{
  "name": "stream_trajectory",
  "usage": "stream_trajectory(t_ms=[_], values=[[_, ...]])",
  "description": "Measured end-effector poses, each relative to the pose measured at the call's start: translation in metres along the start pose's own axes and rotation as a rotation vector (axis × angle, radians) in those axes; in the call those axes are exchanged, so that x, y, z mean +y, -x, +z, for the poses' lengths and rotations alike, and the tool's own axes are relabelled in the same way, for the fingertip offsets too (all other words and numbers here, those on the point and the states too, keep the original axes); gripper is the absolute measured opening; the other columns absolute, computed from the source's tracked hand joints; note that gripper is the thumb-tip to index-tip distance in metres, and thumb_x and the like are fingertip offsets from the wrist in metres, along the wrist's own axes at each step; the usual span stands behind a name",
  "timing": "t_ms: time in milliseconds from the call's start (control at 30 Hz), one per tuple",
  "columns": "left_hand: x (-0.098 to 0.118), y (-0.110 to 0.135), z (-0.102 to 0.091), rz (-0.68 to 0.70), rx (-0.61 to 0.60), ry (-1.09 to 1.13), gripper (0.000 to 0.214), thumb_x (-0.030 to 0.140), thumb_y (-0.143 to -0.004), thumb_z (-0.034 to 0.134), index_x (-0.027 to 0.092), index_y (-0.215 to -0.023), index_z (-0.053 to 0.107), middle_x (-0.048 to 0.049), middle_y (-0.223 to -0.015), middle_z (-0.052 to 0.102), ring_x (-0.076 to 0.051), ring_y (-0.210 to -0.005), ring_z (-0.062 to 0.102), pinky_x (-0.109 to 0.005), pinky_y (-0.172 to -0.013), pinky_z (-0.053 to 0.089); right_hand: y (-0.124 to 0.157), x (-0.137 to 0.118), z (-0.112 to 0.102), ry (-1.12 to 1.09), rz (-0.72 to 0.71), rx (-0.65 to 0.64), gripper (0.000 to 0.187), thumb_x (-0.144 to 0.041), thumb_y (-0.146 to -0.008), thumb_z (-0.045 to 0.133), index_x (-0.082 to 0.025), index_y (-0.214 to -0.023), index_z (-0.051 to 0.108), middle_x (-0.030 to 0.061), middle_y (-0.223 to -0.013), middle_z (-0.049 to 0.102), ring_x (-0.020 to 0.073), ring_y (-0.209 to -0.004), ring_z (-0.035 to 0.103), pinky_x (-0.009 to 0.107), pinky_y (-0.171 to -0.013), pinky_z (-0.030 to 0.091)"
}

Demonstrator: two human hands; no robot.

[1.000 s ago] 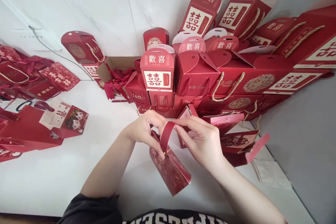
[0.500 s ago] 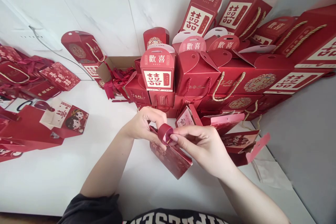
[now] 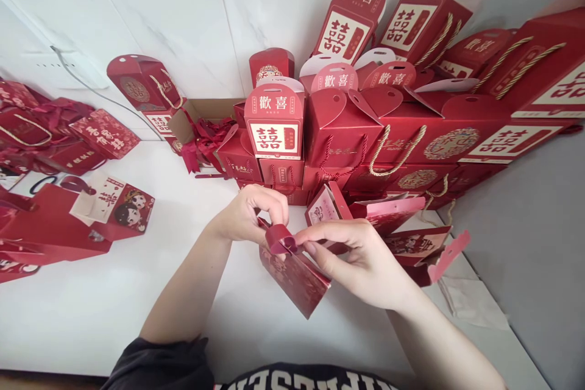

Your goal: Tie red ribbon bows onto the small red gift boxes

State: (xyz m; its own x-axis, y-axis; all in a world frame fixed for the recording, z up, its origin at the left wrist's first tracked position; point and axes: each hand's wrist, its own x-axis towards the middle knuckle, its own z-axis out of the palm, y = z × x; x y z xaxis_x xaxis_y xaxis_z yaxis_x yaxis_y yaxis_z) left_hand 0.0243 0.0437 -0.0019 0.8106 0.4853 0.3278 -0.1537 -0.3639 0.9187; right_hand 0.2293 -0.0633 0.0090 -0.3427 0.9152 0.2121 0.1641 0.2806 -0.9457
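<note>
A small dark red patterned gift box [image 3: 292,283] is tilted above the white table in front of me. My left hand [image 3: 253,213] is closed around its upper end, thumb bent behind a red ribbon loop [image 3: 280,239]. The loop stands up from the box's top edge. My right hand [image 3: 347,253] pinches the ribbon's right side between thumb and forefinger, close to the box. The ribbon's ends are hidden by my fingers. Just beyond my hands, an open red box [image 3: 325,207] with a pale printed panel stands on the table.
Stacked red gift boxes [image 3: 345,128] with rope handles line the back and right. An open carton [image 3: 205,108] holds red ribbons [image 3: 208,140]. More boxes [image 3: 55,219] lie on the left of the white table [image 3: 173,311]. A folded cloth [image 3: 475,301] rests at the right.
The ribbon loop has tipped leftward and looks flatter and smaller. My right hand has shifted slightly, still pinching the ribbon. The box has moved a little left and down.
</note>
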Motion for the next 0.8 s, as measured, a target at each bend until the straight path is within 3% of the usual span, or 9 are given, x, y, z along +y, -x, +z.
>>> stream_trajectory(t_ms=[200,300,400,500,600,667,700,800], values=[[0.004,-0.002,0.006,-0.054,-0.128,0.098,0.032,0.038,-0.052,0.091,0.016,-0.058,0.067,-0.0031,-0.060,0.060,-0.011,-0.053,0.054,-0.023,-0.048,0.042,-0.004,0.005,0.000,-0.100,-0.034,-0.154,0.005,-0.021,-0.090,0.062,-0.018,-0.090,0.066,0.0023,-0.087,0.070,0.0129,-0.077,0.067,0.024,-0.071,0.055],[0.003,-0.004,0.008,-0.079,-0.189,0.096,0.036,0.041,-0.055,0.089,0.017,-0.056,0.063,-0.0035,-0.060,0.060,-0.013,-0.055,0.055,-0.026,-0.054,0.045,-0.006,0.005,0.000,0.003,-0.142,-0.178,0.003,-0.021,-0.089,0.065,-0.018,-0.088,0.066,0.0008,-0.083,0.067,0.0116,-0.073,0.063,0.024,-0.070,0.053],[0.007,-0.006,0.006,-0.080,-0.118,-0.043,0.043,0.044,-0.050,0.091,0.017,-0.061,0.059,-0.0023,-0.068,0.058,-0.013,-0.061,0.053,-0.026,-0.059,0.044,-0.004,0.003,-0.002,0.119,-0.240,-0.179,0.005,-0.021,-0.092,0.060,-0.019,-0.093,0.065,0.0019,-0.086,0.066,0.0123,-0.076,0.061,0.025,-0.070,0.052],[0.022,-0.004,0.001,-0.165,0.080,-0.297,0.054,0.042,-0.044,0.093,0.018,-0.074,0.055,0.0003,-0.078,0.056,-0.012,-0.069,0.049,-0.024,-0.062,0.041,-0.005,0.005,0.000,0.230,-0.279,-0.075,0.008,-0.019,-0.096,0.052,-0.019,-0.096,0.061,0.0043,-0.092,0.064,0.0140,-0.081,0.061,0.026,-0.073,0.051],[0.041,0.005,-0.004,-0.410,0.239,-0.495,0.037,0.040,-0.067,0.081,0.018,-0.086,0.060,-0.0001,-0.081,0.061,-0.013,-0.073,0.054,-0.024,-0.066,0.043,-0.012,0.015,0.013,0.447,-0.218,0.105,0.012,-0.018,-0.097,0.046,-0.018,-0.095,0.057,0.0055,-0.090,0.062,0.0161,-0.079,0.061,0.028,-0.073,0.050],[0.050,0.014,-0.006,-0.548,0.230,-0.562,0.019,0.036,-0.084,0.064,0.017,-0.083,0.064,-0.0005,-0.076,0.063,-0.014,-0.071,0.057,-0.023,-0.064,0.043,-0.020,0.025,0.025,0.573,-0.166,0.162,0.012,-0.018,-0.096,0.045,-0.017,-0.093,0.057,0.0059,-0.088,0.063,0.0172,-0.076,0.061,0.029,-0.070,0.050],[0.053,0.018,-0.005,-0.584,0.195,-0.582,0.022,0.034,-0.089,0.056,0.016,-0.078,0.065,-0.0004,-0.073,0.063,-0.014,-0.069,0.057,-0.023,-0.062,0.043,-0.025,0.031,0.032,0.620,-0.157,0.184,0.013,-0.018,-0.095,0.046,-0.017,-0.091,0.057,0.0061,-0.087,0.063,0.0176,-0.075,0.062,0.028,-0.068,0.049],[0.055,0.026,-0.002,-0.602,0.145,-0.606,0.025,0.031,-0.089,0.051,0.016,-0.075,0.066,-0.0003,-0.071,0.064,-0.015,-0.069,0.059,-0.023,-0.060,0.043,-0.039,0.045,0.050,0.721,-0.139,0.264,0.012,-0.018,-0.093,0.048,-0.017,-0.087,0.058,0.0058,-0.085,0.066,0.0184,-0.071,0.064,0.027,-0.061,0.046]])
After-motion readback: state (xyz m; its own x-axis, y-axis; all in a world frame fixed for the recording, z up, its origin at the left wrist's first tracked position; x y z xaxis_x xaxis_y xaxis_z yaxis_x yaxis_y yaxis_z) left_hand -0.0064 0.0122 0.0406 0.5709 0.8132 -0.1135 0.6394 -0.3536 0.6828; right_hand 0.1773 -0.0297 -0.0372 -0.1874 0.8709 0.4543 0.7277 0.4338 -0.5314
